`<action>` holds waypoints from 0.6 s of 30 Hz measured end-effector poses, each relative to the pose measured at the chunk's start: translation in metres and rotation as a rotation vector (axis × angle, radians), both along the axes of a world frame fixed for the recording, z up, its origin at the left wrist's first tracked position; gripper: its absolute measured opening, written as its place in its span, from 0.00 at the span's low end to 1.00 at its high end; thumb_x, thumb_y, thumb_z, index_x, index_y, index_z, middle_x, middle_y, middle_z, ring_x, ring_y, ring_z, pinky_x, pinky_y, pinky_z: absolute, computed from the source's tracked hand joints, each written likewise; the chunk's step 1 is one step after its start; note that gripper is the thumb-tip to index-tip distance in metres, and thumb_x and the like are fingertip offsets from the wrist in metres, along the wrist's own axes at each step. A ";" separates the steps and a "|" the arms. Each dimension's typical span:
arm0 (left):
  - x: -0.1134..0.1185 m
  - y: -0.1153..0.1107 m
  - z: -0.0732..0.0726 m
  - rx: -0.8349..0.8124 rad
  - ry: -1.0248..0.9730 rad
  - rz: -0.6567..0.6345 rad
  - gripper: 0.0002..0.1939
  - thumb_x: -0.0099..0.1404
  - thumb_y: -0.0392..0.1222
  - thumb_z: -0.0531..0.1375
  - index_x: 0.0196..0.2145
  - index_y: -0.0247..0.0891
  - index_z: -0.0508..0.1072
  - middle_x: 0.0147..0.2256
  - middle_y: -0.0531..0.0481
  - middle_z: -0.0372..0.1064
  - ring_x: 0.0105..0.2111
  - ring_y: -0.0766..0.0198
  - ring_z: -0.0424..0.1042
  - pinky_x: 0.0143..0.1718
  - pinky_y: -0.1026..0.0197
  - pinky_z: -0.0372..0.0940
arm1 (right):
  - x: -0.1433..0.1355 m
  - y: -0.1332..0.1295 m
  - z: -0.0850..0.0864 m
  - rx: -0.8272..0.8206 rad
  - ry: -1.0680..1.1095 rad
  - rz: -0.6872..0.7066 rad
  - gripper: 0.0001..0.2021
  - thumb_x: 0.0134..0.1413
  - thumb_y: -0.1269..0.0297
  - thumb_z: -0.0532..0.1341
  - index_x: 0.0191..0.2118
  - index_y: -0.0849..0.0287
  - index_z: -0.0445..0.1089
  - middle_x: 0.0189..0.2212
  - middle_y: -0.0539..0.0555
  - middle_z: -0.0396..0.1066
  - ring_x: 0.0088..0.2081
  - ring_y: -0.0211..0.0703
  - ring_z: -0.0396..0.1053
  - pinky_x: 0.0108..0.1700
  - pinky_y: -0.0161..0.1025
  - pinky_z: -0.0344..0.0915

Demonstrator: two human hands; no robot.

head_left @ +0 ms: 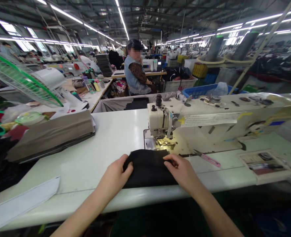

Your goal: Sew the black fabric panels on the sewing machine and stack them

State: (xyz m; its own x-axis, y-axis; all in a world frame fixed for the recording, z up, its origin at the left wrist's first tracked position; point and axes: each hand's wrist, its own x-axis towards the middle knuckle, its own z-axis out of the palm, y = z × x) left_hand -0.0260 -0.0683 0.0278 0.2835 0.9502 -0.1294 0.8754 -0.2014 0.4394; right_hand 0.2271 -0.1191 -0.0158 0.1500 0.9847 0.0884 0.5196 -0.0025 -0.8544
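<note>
A black piece of fabric (149,169) lies at the table's front edge, just before the sewing machine (161,118). My left hand (119,169) pinches its left side, thumb on top and fingers tucked beneath. On the opposite side, my right hand (180,168) grips the upper right corner between thumb and fingers. The machine's lamp lights the needle area, and the fabric's far edge lies close to the metal plate (149,142) there. Pink-handled scissors (210,159) rest to the right of my right hand.
Stacked grey-brown fabric pieces (54,131) stand at the left of the white table (110,131). A white strip (24,205) lies at the front left. A small tray (268,164) of tools sits at the right. Beyond are a fan (24,79), a blue crate (197,91) and a seated person (136,72).
</note>
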 end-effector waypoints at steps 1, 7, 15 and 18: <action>0.000 -0.001 0.001 -0.001 0.035 0.011 0.09 0.68 0.46 0.49 0.34 0.42 0.65 0.28 0.49 0.71 0.30 0.55 0.72 0.33 0.58 0.61 | -0.001 0.000 0.001 0.010 -0.013 0.016 0.08 0.57 0.61 0.59 0.38 0.54 0.76 0.31 0.50 0.75 0.31 0.43 0.71 0.37 0.40 0.67; 0.002 -0.004 -0.006 0.037 0.098 0.047 0.12 0.70 0.51 0.49 0.35 0.42 0.65 0.31 0.47 0.74 0.32 0.53 0.75 0.34 0.58 0.62 | -0.009 -0.008 -0.001 0.090 -0.145 0.021 0.07 0.59 0.69 0.59 0.39 0.57 0.75 0.34 0.52 0.75 0.36 0.44 0.73 0.41 0.40 0.67; 0.002 -0.011 -0.010 0.060 0.229 0.070 0.13 0.71 0.52 0.48 0.35 0.43 0.65 0.29 0.47 0.74 0.32 0.51 0.77 0.32 0.59 0.60 | -0.011 -0.021 0.002 0.107 -0.200 -0.026 0.06 0.58 0.73 0.60 0.36 0.57 0.75 0.31 0.50 0.73 0.33 0.43 0.72 0.37 0.38 0.66; 0.002 -0.009 -0.011 0.055 0.234 0.067 0.14 0.72 0.52 0.48 0.34 0.43 0.65 0.29 0.47 0.75 0.33 0.51 0.77 0.33 0.59 0.61 | -0.012 -0.021 0.002 0.086 -0.207 -0.034 0.06 0.57 0.73 0.61 0.35 0.57 0.75 0.30 0.49 0.73 0.32 0.42 0.72 0.36 0.38 0.65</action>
State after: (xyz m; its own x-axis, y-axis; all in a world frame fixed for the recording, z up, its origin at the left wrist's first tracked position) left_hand -0.0244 -0.0772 0.0168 0.1876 0.9734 -0.1317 0.9643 -0.1570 0.2133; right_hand 0.2153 -0.1397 -0.0136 0.1531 0.9669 0.2043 0.6846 0.0453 -0.7275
